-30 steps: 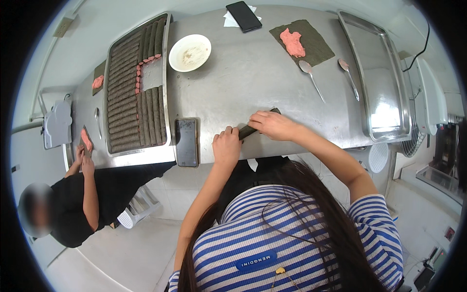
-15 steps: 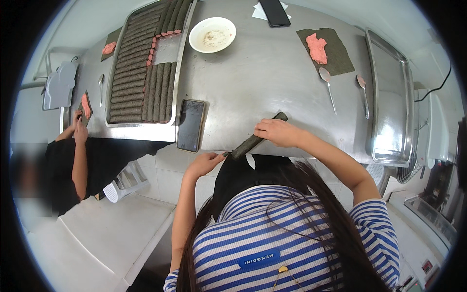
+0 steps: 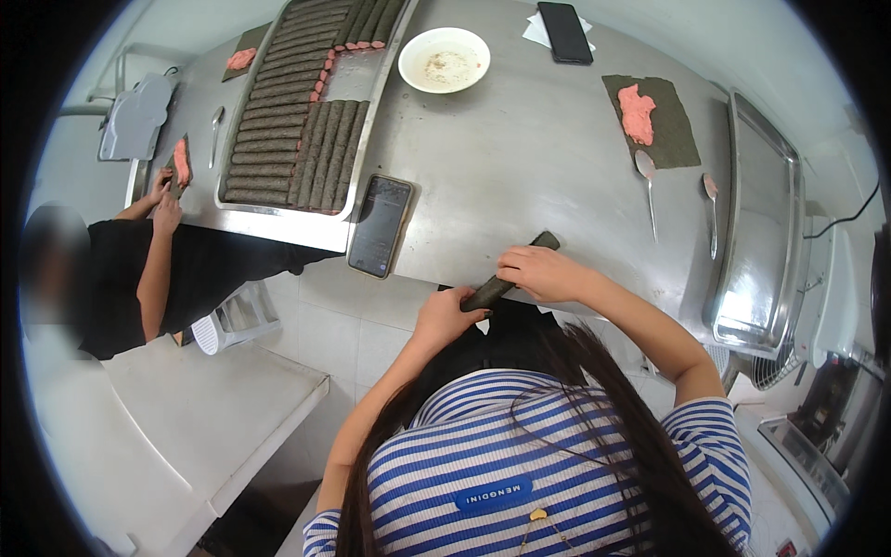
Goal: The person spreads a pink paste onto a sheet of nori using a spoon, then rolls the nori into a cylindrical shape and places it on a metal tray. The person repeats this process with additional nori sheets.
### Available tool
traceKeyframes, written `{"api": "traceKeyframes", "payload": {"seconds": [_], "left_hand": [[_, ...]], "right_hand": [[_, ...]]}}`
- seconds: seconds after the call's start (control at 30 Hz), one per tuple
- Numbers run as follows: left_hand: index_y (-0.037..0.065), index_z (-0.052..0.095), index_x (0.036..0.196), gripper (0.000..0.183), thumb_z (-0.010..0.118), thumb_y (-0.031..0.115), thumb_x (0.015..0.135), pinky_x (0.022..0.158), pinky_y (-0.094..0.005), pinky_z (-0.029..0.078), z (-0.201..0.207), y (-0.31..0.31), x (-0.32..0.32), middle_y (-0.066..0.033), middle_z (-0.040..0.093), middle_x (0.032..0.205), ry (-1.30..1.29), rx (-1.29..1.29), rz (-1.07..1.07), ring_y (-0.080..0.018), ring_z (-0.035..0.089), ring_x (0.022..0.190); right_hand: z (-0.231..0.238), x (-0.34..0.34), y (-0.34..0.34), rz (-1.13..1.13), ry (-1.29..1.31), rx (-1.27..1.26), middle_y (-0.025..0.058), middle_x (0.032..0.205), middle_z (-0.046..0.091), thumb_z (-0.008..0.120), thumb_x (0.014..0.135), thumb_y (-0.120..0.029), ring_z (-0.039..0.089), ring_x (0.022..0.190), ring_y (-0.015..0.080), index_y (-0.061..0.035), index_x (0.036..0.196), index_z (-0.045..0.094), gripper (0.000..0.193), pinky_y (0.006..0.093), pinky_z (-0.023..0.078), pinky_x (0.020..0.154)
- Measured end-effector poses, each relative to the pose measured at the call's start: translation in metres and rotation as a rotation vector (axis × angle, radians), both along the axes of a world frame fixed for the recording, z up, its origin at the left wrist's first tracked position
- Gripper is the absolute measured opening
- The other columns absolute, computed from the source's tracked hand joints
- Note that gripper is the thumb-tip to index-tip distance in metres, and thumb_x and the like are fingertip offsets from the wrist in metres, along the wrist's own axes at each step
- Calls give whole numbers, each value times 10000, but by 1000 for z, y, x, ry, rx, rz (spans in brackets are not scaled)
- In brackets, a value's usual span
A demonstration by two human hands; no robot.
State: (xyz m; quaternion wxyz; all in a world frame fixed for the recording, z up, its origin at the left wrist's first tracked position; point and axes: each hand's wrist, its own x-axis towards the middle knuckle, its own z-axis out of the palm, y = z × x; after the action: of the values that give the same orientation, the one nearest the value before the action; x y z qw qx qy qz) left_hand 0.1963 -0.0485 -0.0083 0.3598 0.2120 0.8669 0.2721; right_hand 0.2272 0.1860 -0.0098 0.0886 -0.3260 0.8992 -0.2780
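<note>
A dark green seaweed roll [image 3: 486, 292] lies slantwise at the table's front edge, its lower end reaching past the edge. My left hand [image 3: 447, 318] is closed around this lower end. Over the upper part curls my right hand [image 3: 541, 273], fingers closed on the roll, with the far tip [image 3: 548, 240] showing beyond them. Farther right on the table is a flat seaweed sheet [image 3: 679, 130] with a lump of pink paste [image 3: 637, 111] on it. A spoon [image 3: 649, 186] with paste on its bowl lies just below the sheet.
Left of me stands a metal tray [image 3: 358, 71] with several rows of finished rolls. A phone [image 3: 380, 228], a white bowl [image 3: 445, 61], another phone [image 3: 564, 33], a second spoon [image 3: 712, 212] and a right-hand tray [image 3: 763, 223] surround the workspace. A co-worker's hands [image 3: 167, 206] handle a paste-topped sheet.
My left hand has come up and closed further over the roll's lower end; the right stays on its upper part. The whole view has shifted and tilted a little.
</note>
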Motion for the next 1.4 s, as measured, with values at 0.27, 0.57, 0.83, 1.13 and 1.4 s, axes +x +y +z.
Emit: {"api": "traceKeyframes", "payload": {"seconds": [0.27,0.57,0.83,1.13,1.4], "left_hand": [[111,675,1052,368,733,305,744,733,-422,512,35,0,-14,-145,683,869,186,-111,-101,-330,652,836],[139,682,1022,326,724,304,744,730,-411,514,48,-4,-48,-119,683,860,309,-106,-282,-314,652,832],[128,696,969,298,724,305,730,724,-416,509,66,4,-93,-120,672,813,389,-58,-428,-311,645,819],[117,678,980,313,724,294,726,767,-413,499,32,3,-110,-100,649,939,341,-29,-473,-305,624,895],[76,602,1044,378,728,201,711,828,-374,466,19,3,-91,-80,600,1008,687,146,-460,-254,592,949]], "right_hand": [[4,-14,2,3,-12,-149,100,1026,563,694,728,-103,530,1027,286,-64,1019,542,330,394,451,873],[4,-16,-1,-124,-147,-259,84,972,560,684,734,-102,545,962,293,-80,1017,532,322,396,455,822],[-2,-25,-8,-242,29,-308,107,982,538,680,700,-74,528,963,303,-72,1005,534,338,396,457,795],[0,-30,-18,-309,18,-61,107,1034,525,678,707,-61,520,971,293,-37,1015,544,337,385,460,835],[-4,-20,-31,-387,133,15,117,1034,537,645,748,-70,528,982,281,-14,1046,559,315,378,464,859]]}}
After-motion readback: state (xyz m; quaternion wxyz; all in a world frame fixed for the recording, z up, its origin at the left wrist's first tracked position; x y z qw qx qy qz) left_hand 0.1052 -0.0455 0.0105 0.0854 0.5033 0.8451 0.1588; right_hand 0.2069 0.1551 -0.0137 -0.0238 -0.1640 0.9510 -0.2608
